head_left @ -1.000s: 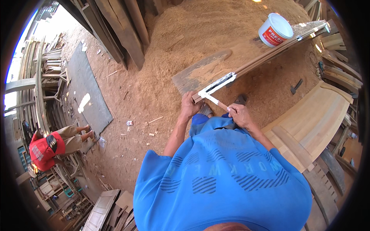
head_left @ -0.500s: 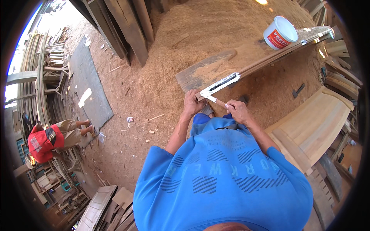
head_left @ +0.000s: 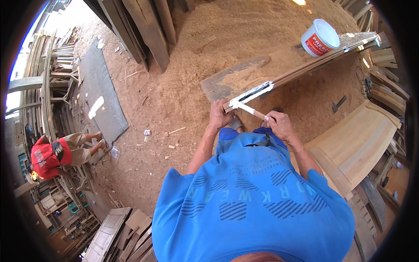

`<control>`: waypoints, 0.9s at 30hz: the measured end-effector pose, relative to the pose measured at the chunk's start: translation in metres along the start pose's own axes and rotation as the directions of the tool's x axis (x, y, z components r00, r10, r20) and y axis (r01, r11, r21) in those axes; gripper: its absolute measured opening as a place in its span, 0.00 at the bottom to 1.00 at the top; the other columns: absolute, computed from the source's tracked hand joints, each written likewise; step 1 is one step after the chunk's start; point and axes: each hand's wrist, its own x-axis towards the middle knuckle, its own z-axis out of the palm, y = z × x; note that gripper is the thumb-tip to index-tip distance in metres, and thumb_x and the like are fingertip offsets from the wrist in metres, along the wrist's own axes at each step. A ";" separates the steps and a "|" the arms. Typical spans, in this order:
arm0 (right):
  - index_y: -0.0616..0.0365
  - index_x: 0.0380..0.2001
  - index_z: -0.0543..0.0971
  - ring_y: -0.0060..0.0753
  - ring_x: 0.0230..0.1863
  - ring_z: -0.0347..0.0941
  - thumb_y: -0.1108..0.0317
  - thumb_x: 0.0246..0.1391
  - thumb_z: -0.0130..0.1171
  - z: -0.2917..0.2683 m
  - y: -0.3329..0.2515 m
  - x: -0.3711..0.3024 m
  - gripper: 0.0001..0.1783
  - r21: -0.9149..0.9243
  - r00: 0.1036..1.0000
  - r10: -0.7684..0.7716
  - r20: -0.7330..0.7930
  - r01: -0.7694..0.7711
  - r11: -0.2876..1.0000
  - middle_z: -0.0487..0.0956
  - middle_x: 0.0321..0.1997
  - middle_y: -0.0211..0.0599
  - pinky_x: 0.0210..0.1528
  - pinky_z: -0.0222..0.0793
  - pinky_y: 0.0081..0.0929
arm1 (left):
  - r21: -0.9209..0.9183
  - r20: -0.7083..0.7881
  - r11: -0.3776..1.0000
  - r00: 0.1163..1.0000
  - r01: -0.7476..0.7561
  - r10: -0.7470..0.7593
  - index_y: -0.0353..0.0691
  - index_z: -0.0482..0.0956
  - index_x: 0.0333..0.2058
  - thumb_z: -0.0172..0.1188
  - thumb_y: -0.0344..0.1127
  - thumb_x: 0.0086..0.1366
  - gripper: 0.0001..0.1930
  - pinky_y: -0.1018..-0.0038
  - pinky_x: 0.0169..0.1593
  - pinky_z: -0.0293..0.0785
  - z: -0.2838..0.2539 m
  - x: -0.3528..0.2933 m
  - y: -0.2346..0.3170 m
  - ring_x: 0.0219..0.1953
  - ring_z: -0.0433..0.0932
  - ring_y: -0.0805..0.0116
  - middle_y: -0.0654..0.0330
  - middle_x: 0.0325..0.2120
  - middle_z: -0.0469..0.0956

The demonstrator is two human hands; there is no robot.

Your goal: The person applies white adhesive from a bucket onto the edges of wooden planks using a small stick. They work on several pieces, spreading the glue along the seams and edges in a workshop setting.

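My left hand (head_left: 219,114) is closed around the near end of a long wooden rail (head_left: 301,70). White glue (head_left: 261,89) rings a dark slot in that end of the rail. Between the closed fingers of my right hand (head_left: 279,124) is a flat wooden stick (head_left: 259,115). White glue coats the stick's far half, and its tip touches the glued end of the rail beside my left hand. The rail slants away to the far right, alongside a worn wooden plank (head_left: 231,78).
A white bucket (head_left: 322,38) with a red label stands on the far plank. A hammer (head_left: 338,104) lies on the sawdust floor. Pale wooden panels (head_left: 355,144) lie at the right, upright boards (head_left: 148,35) at the back. A person in red (head_left: 50,157) is bent over at the left.
My right hand has shifted a little to the right with the stick. The stick's glued tip has slid slightly right along the rail end. My left hand keeps its hold.
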 end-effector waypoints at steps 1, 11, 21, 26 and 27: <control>0.62 0.34 0.82 0.49 0.32 0.80 0.63 0.61 0.55 0.002 -0.010 0.001 0.13 0.032 1.000 0.001 -0.008 0.000 0.999 0.82 0.28 0.48 0.37 0.74 0.40 | 0.002 -0.030 1.000 0.999 -0.025 0.025 0.45 0.81 0.42 0.73 0.33 0.49 0.19 0.56 0.49 0.71 0.002 0.000 -0.003 0.44 0.75 0.48 0.54 0.36 0.79; 0.61 0.34 0.82 0.44 0.32 0.81 0.65 0.62 0.56 -0.025 0.009 0.004 0.11 -0.059 0.971 0.118 -0.209 -0.133 0.989 0.82 0.26 0.44 0.38 0.75 0.41 | 0.007 -0.039 0.999 0.998 -0.046 0.046 0.43 0.81 0.42 0.72 0.31 0.50 0.19 0.57 0.52 0.71 -0.005 0.001 0.013 0.46 0.76 0.48 0.53 0.38 0.80; 0.60 0.35 0.82 0.50 0.32 0.80 0.64 0.63 0.55 -0.057 0.021 -0.002 0.11 -0.182 0.936 0.094 -0.340 -0.164 0.970 0.82 0.27 0.46 0.38 0.73 0.44 | 0.008 -0.008 0.999 0.999 -0.040 0.040 0.43 0.81 0.41 0.72 0.32 0.51 0.17 0.57 0.52 0.71 -0.008 0.003 0.016 0.46 0.76 0.49 0.54 0.38 0.80; 0.59 0.37 0.82 0.55 0.34 0.80 0.63 0.62 0.56 -0.066 0.014 -0.005 0.11 -0.233 0.898 0.011 -0.440 -0.126 0.964 0.81 0.29 0.51 0.38 0.73 0.46 | 0.046 -0.031 0.997 0.998 -0.057 0.058 0.43 0.81 0.42 0.72 0.33 0.52 0.17 0.58 0.53 0.71 -0.005 -0.001 0.010 0.47 0.76 0.49 0.55 0.38 0.80; 0.59 0.37 0.82 0.56 0.34 0.80 0.63 0.62 0.57 -0.067 0.012 -0.005 0.11 -0.275 0.906 -0.010 -0.424 -0.118 0.954 0.81 0.29 0.52 0.38 0.73 0.46 | 0.034 -0.048 0.997 0.997 -0.062 0.064 0.43 0.81 0.42 0.72 0.33 0.52 0.17 0.59 0.53 0.71 -0.004 0.000 0.009 0.47 0.76 0.50 0.55 0.38 0.80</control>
